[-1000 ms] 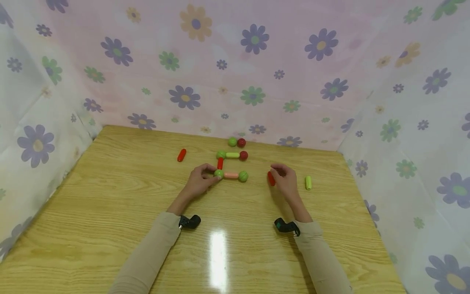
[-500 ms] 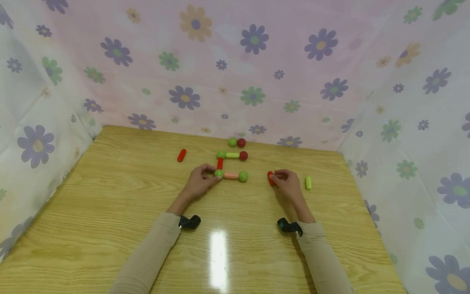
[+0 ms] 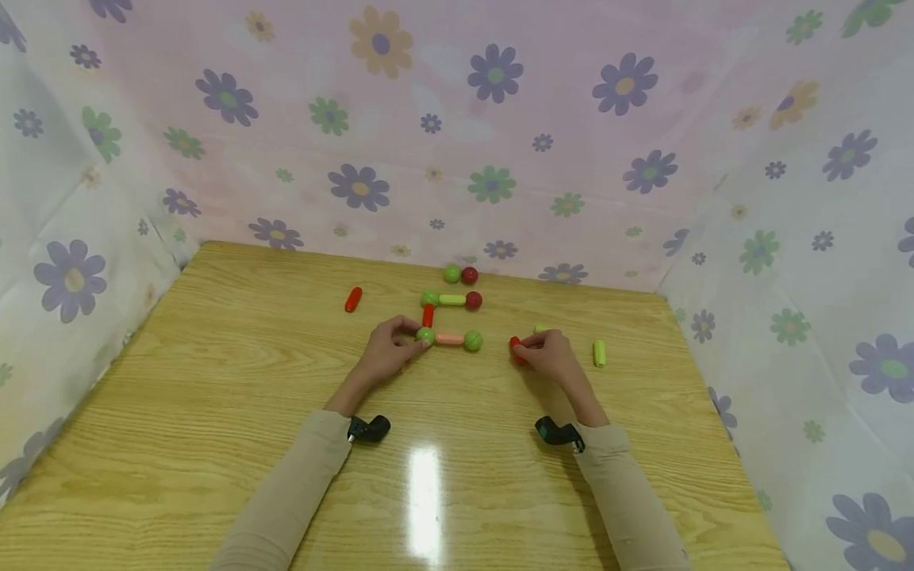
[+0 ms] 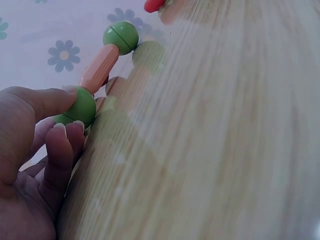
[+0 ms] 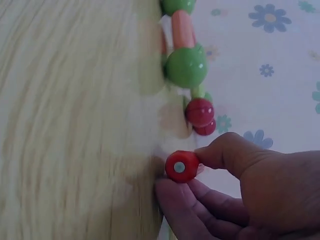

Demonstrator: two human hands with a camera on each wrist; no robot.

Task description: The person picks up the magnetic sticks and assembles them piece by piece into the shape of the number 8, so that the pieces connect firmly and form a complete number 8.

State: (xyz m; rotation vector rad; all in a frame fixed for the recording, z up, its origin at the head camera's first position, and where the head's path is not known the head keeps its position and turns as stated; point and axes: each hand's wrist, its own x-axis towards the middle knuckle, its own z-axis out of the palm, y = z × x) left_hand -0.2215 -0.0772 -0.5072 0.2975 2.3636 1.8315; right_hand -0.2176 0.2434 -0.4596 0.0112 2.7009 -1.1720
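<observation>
Thumb and fingers of my left hand (image 3: 387,350) pinch a green ball (image 4: 84,106) at the near left corner of a joined shape. From that ball a pink rod (image 3: 450,339) leads right to another green ball (image 3: 474,341). A red rod (image 3: 428,316) runs back to a third green ball (image 3: 430,299), followed by a yellow-green rod (image 3: 452,300) and a dark red ball (image 3: 474,300). To the right, my right hand (image 3: 555,357) pinches a loose red rod (image 5: 182,166); its end with a silvery dot faces the right wrist camera.
Behind the shape, a green ball (image 3: 452,274) and a dark red ball (image 3: 469,275) lie side by side. Another red rod (image 3: 353,299) lies left. One yellow-green rod (image 3: 600,354) is right of my right hand; a yellow-green piece (image 3: 540,327) shows partly behind it. Flowered cloth (image 3: 457,143) encloses the table.
My right hand has closed its fingers on the red rod and shifted it slightly left. The left hand stays on the green ball, and the joined shape has not moved.
</observation>
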